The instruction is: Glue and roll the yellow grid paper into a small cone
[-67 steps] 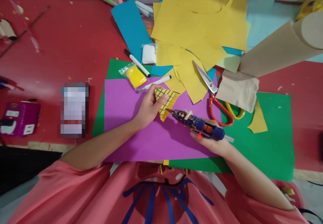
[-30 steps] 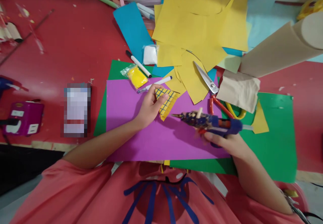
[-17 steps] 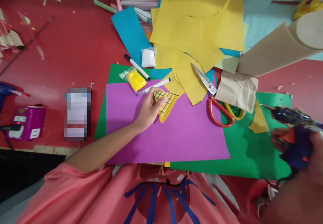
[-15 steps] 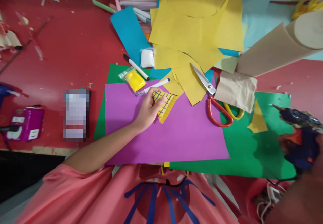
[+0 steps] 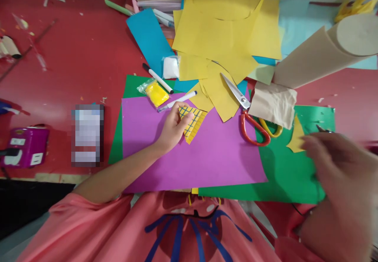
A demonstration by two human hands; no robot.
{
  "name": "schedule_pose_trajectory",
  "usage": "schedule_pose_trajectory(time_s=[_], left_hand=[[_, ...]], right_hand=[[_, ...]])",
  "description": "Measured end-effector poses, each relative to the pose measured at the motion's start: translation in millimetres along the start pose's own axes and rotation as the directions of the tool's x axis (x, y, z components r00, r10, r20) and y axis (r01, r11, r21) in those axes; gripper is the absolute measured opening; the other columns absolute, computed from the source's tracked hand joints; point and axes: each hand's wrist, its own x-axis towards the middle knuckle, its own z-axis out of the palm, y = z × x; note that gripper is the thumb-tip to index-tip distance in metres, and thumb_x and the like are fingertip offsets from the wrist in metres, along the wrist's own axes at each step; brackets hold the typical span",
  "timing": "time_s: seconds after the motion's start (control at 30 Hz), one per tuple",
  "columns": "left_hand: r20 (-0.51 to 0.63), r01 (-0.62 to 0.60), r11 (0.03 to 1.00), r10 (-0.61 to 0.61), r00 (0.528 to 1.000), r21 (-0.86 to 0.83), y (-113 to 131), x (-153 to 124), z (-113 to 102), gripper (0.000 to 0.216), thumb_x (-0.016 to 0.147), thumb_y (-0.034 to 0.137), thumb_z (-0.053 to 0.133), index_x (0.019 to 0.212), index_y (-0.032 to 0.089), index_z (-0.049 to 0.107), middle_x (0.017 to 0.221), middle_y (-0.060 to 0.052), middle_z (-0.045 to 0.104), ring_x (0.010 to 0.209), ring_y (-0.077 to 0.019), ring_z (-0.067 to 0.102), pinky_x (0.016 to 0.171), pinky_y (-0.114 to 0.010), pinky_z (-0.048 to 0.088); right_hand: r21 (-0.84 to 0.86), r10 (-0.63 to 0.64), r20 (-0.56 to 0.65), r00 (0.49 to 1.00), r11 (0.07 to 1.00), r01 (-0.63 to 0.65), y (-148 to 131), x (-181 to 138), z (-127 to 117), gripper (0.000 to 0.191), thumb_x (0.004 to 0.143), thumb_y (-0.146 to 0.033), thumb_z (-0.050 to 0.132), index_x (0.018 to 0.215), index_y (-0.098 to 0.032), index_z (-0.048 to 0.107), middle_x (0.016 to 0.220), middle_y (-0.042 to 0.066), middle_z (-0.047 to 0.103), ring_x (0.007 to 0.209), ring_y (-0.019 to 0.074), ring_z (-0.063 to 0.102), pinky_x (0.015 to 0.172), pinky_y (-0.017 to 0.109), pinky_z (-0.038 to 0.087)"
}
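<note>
While the left hand's [image 5: 172, 130] grip pinches the gridded yellow piece [image 5: 193, 122], the blurred right hand [image 5: 333, 155] hovers apart.

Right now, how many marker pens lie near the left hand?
2. One marker lies on the red table beside the yellow packet; the other marker lies on the purple sheet's top edge. More may hide under the yellow papers.

Matt purple paper sheet [image 5: 189, 155], glossy metal scissors [image 5: 236, 92]

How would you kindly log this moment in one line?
left hand: pressing gridded yellow piece on purple sheet | right hand: blurred, over green sheet
</note>
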Motion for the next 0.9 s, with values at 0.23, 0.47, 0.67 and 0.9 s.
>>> schedule_pose_trajectory(time_s=[0.23, 0.47, 0.67, 0.9], left_hand=[[0.016, -0.04, 0.997, 0.039, 0.999, 0.058, 3.8, -0.8, -0.5, 0.029, 0.085, 0.051, 0.058, 0.091, 0.023, 0.049, 0.075, 0.004, 0.051, 0.066, -0.0101, 0.052, 0.059, -0.02, 0.046], [0.025, -0.072, 0.994, 0.07, 0.997, 0.079, 4.4, -1.3, -0.8, 0.028, 0.086, 0.05, 0.058, 0.089, 0.023, 0.049, 0.074, 0.004, 0.049, 0.064, -0.01, 0.049, 0.057, -0.02, 0.043], [0.056, -0.061, 0.995, 0.057, 0.997, 0.084, 6.2, -3.6, -0.2, 0.026, 0.085, 0.046, 0.059, 0.084, 0.023, 0.046, 0.07, 0.005, 0.043, 0.06, -0.0095, 0.044, 0.054, -0.019, 0.041], [0.089, -0.042, 0.997, 0.036, 0.995, 0.07, 6.0, -4.2, -0.4, 0.026, 0.083, 0.045, 0.062, 0.082, 0.023, 0.048, 0.066, 0.005, 0.044, 0.057, -0.0091, 0.043, 0.051, -0.019, 0.041]], right_hand=[[0.13, -0.225, 0.521, 0.823, 0.974, 0.184, -53.8, 44.4, 109.3, 0.023, 0.094, -0.035, 0.054, 0.089, -0.018, 0.068, 0.082, 0.006, 0.071, 0.066, 0.0145, 0.062, 0.062, 0.027, 0.046], [0.327, -0.123, 0.525, 0.842, 0.943, -0.066, -51.8, 55.7, 140.5, 0.029, 0.094, -0.041, 0.052, 0.08, -0.017, 0.06, 0.061, -0.002, 0.058, 0.053, 0.0097, 0.051, 0.053, 0.024, 0.039], [0.464, -0.135, 0.503, 0.854, 0.876, -0.134, -47.1, 55.5, 149.7, 0.027, 0.095, -0.042, 0.051, 0.084, -0.018, 0.057, 0.059, -0.004, 0.055, 0.05, 0.0094, 0.051, 0.053, 0.024, 0.041], [0.475, -0.141, 0.467, 0.873, 0.873, -0.113, -45.4, 57.1, 150.4, 0.022, 0.094, -0.036, 0.054, 0.079, -0.019, 0.054, 0.055, -0.006, 0.051, 0.048, 0.0092, 0.048, 0.052, 0.025, 0.039]])
